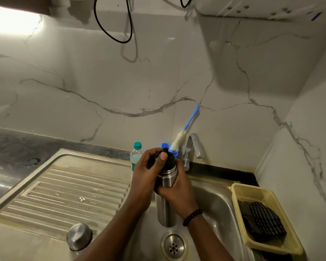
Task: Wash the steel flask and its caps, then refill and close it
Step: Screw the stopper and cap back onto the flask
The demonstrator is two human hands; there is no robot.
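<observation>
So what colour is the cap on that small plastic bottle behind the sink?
Teal green cap on the clear plastic bottle; head view.

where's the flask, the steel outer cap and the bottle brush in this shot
steel flask (166, 178): head view, on its ribbed shoulder between the hands
steel outer cap (79, 236): head view, on its domed top, on the drainboard
bottle brush (177, 141): head view, on its white bristles

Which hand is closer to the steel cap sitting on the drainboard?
Left. The left hand grips the flask's black inner cap, on the side toward the steel cap. The right hand holds the flask body, farther right over the sink.
</observation>
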